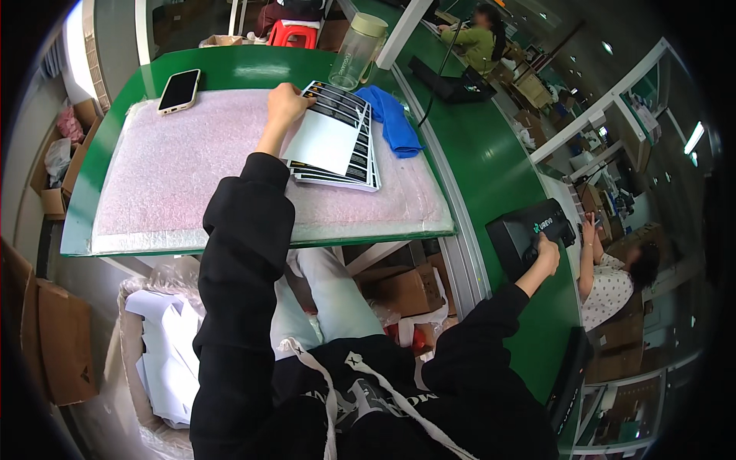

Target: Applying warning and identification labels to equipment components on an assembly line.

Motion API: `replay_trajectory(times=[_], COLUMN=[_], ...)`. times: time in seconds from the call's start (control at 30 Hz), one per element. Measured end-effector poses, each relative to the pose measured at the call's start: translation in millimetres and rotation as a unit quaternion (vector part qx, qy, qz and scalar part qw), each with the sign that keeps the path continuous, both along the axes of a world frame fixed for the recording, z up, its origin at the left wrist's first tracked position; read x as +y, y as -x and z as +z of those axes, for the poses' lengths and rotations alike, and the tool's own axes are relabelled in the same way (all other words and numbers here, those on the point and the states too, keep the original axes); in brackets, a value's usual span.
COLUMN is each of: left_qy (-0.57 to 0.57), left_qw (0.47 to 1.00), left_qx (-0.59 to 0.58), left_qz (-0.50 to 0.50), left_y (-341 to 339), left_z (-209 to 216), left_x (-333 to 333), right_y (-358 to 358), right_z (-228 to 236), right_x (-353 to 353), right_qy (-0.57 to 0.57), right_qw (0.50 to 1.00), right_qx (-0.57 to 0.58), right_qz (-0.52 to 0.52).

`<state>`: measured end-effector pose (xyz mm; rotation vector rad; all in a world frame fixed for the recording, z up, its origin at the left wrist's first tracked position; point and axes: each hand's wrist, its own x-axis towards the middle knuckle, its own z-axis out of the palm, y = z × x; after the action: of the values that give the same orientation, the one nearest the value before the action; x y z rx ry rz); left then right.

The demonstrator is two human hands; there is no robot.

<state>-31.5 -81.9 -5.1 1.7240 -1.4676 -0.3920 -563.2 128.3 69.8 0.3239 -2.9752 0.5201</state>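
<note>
- The left hand (287, 104) is at the far left corner of a stack of flat, black-and-white printed sheets (359, 159), its fingers bent in at the edge; whether they pinch one sheet or several, I cannot tell.
- The right hand (545, 257) is well apart from the left one, its fingers on the near right part of a black, box-shaped device with a pale printed mark (512, 234). It touches the device, but how firmly it grips is unclear.
- The stack lies right of centre on a pale pink, padded mat (176, 172) wrapped in clear plastic; the device sits farther right, on a long green belt-like surface (491, 165).
- Judging by what shows, the work is partway: a blank white area (326, 142) on top of the stack may be bare backing whose labels have been used, while printed sheets remain beneath and beside it.
- The device is in reach and under the hand; whether a label is on it already cannot be made out.
- Another black device (460, 86) stands at the far end of the belt and one more (567, 377) at the near right, possibly units done or waiting; their state cannot be told.
- A crumpled blue cloth (392, 123) lies just right of the stack.
</note>
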Motion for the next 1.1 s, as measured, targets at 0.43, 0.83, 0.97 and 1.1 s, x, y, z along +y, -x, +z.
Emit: replay_trajectory(times=[0.43,0.83,0.97,1.1], left_qy=[0.024,0.116,0.147,0.175], left_qw=[0.716,0.706,0.733,0.747], left_qx=[0.665,0.582,0.553,0.527], left_qz=[-0.212,-0.387,-0.367,-0.364], left_y=[-35.5,-30.1,-27.2,-35.2], left_z=[51.9,42.8,42.8,38.0], left_x=[30.4,24.0,21.4,24.8], right_y=[-352.2,-402.8,-399.2,-416.3], right_z=[92.1,56.2,49.5,47.0], right_x=[-145.5,-189.8,-217.2,-200.4], right_qy=[0.139,0.227,0.286,0.284], right_qw=[0.525,0.457,0.342,0.42], right_qx=[-0.037,0.024,0.042,0.162], right_qz=[0.839,0.86,0.894,0.847])
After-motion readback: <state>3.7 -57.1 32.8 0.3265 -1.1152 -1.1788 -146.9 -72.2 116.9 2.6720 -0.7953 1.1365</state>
